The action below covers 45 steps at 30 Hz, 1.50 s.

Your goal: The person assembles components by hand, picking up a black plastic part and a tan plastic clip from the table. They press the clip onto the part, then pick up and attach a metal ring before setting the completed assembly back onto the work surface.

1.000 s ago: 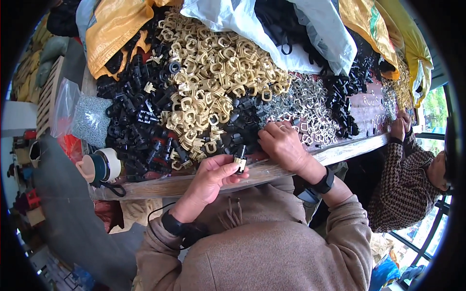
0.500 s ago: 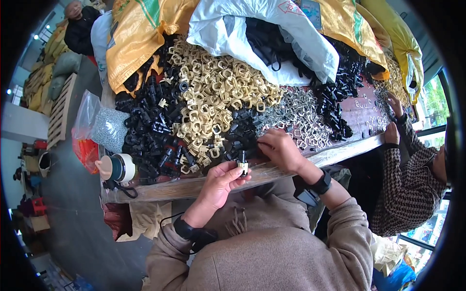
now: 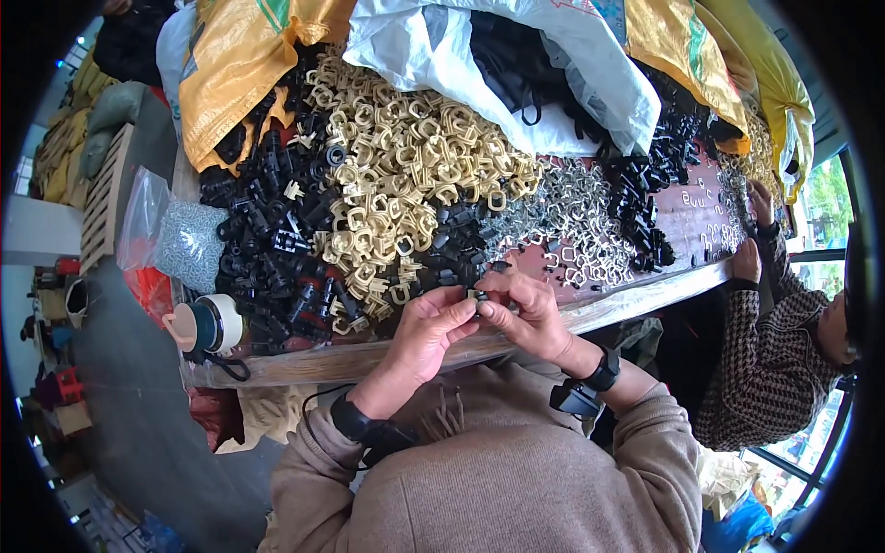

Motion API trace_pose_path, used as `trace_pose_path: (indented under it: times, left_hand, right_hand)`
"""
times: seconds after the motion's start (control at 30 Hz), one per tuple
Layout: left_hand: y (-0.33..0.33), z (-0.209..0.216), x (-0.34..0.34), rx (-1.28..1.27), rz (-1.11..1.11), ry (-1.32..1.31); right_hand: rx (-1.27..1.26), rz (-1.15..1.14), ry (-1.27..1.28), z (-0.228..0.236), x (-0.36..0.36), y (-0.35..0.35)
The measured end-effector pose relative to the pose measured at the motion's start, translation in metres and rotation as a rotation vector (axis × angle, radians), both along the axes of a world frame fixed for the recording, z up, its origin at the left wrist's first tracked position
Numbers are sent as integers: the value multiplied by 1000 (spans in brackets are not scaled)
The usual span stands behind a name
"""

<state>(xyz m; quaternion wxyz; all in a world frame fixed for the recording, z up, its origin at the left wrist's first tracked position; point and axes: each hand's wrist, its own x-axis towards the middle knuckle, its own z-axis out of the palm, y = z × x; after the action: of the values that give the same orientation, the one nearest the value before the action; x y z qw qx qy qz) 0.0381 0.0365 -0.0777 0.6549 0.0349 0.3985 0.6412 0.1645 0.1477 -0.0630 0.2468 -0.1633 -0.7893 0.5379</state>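
Just over the table's near edge, both hands meet at a small black plastic fitting (image 3: 477, 298). My left hand (image 3: 419, 336) pinches it between thumb and fingers, and most of it is hidden. Fingers of my right hand (image 3: 533, 321) are closed at its other side; whether they hold a separate small part cannot be made out. Beyond the hands lie a heap of cream plastic clips (image 3: 415, 152), black fittings (image 3: 253, 244) on the left, and a spread of small metal clips (image 3: 590, 244) on the right.
A wooden edge (image 3: 627, 300) borders the table. White (image 3: 433, 55) and orange woven sacks (image 3: 244, 78) lie along the back. On the left stand a lidded cup (image 3: 221, 323) and a clear bag of small grey pieces (image 3: 191, 241). A co-worker (image 3: 770, 369) sits at the right.
My right hand has moved left from the parts to the fitting in my left hand. The fitting, upright with its cream collar showing before, is now mostly covered by fingers.
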Motion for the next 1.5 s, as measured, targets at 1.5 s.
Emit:
trace_pose_path:
  times: [1.5]
  left_hand:
    - [-37, 10, -18, 162, -260, 288]
  right_hand:
    - [572, -312, -710, -4, -56, 199]
